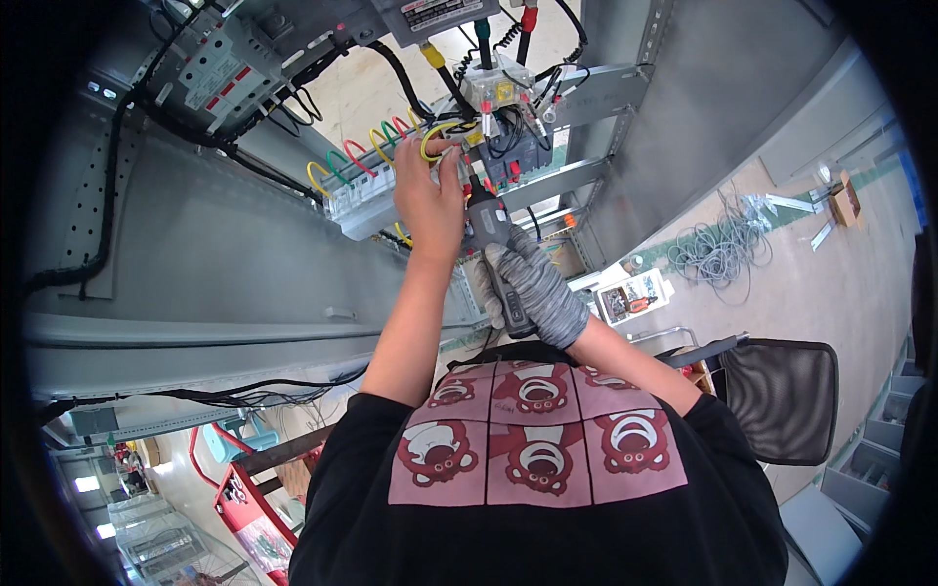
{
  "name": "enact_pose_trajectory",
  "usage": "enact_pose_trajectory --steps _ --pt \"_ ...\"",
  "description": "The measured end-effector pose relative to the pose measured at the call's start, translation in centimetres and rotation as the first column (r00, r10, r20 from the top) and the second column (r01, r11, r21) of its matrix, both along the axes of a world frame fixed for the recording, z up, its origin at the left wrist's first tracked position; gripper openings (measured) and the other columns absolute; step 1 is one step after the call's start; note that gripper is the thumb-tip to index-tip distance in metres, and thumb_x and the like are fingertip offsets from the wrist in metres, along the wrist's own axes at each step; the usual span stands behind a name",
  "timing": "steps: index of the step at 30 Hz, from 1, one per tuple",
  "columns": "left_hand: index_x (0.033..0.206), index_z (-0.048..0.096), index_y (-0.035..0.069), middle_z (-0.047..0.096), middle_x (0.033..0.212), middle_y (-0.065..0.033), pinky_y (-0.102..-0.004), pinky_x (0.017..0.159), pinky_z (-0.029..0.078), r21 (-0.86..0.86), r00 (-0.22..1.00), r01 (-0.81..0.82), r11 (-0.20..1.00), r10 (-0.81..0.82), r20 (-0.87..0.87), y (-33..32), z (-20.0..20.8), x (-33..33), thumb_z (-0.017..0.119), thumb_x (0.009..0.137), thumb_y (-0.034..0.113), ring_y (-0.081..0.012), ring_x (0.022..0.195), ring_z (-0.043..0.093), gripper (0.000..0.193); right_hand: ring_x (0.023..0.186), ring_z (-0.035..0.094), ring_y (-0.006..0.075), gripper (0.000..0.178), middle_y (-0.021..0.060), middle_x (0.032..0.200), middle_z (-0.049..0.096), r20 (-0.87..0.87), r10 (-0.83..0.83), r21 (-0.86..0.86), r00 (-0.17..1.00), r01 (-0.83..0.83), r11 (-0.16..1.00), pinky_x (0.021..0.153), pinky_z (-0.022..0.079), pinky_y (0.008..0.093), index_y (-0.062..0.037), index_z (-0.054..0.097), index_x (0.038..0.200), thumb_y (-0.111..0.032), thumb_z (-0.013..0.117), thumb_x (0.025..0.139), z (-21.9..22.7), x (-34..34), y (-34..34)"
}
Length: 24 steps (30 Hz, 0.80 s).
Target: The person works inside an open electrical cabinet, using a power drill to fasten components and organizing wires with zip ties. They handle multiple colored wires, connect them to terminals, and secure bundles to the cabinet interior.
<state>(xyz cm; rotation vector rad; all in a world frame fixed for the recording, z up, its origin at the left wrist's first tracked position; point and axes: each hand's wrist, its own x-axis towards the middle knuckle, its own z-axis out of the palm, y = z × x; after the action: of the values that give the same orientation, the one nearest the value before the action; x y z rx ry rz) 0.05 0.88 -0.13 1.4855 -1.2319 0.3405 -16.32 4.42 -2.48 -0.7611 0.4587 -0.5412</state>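
Note:
My bare left hand reaches up to a row of breakers, its fingers pinched at a looped yellow wire. In a grey knit glove, my right hand is wrapped round a dark cordless screwdriver. The screwdriver points up and away, its tip beside my left fingertips, close to the terminals; the exact contact there is too small to tell. Left of my left hand, the white breaker row carries short yellow, green and red wire loops. A dark grey moulded breaker sits just right of the screwdriver tip.
Grey metal cabinet walls enclose both sides. Thick black cables hang above the work. To the right are a white tray with pliers and small parts, a coil of grey cable on the floor, and a mesh chair.

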Motion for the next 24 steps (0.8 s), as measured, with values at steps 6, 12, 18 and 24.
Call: enact_pose_trajectory --steps 6,12,18,24 --pt "0.089 0.057 0.0 0.059 0.094 -0.0125 -0.0349 0.076 0.05 0.062 0.989 0.116 0.991 -0.11 -0.102 0.1 0.5 0.6 0.063 0.085 0.003 -0.029 0.087 0.061 0.008 0.05 0.06 0.0167 0.041 0.0085 0.075 0.063 0.123 0.019 0.31 0.992 -0.057 0.949 0.046 0.052 0.0286 -0.0025 0.061 0.096 -0.043 0.055 0.092 0.9 -0.7 -0.1" --pt "0.09 0.056 0.0 0.059 0.094 -0.0134 -0.0357 0.075 0.05 0.104 0.987 0.122 0.987 -0.11 -0.118 0.0 0.6 1.1 0.063 0.084 0.004 -0.0301 0.087 0.061 0.01 0.061 0.062 0.0167 0.044 0.0083 0.088 0.061 0.183 0.034 0.105 0.983 -0.053 0.993 0.049 0.053 0.0273 -0.0073 0.046 0.121 -0.026 0.067 0.086 -0.1 -0.5 0.0" --pt "0.091 0.055 0.001 0.059 0.094 -0.0135 -0.0383 0.076 0.049 0.131 0.994 0.099 0.986 -0.091 -0.062 -0.1 0.5 1.3 0.063 0.084 0.006 -0.0314 0.088 0.06 0.012 0.059 0.061 0.0151 0.041 0.0054 0.087 0.06 0.104 0.003 0.09 0.995 -0.012 0.996 0.048 0.051 0.0272 -0.0114 0.045 0.124 -0.022 0.064 0.088 0.4 -0.4 0.6" --pt "0.091 0.055 0.001 0.059 0.095 -0.013 -0.039 0.076 0.048 0.133 0.99 0.111 0.985 -0.097 -0.104 0.1 0.8 1.2 0.063 0.084 0.006 -0.0315 0.089 0.06 0.011 0.059 0.06 0.0144 0.04 0.0041 0.088 0.06 0.013 -0.004 0.069 1.0 0.003 0.998 0.047 0.05 0.0266 -0.0134 0.044 0.125 -0.02 0.062 0.09 -0.5 -0.1 0.3"
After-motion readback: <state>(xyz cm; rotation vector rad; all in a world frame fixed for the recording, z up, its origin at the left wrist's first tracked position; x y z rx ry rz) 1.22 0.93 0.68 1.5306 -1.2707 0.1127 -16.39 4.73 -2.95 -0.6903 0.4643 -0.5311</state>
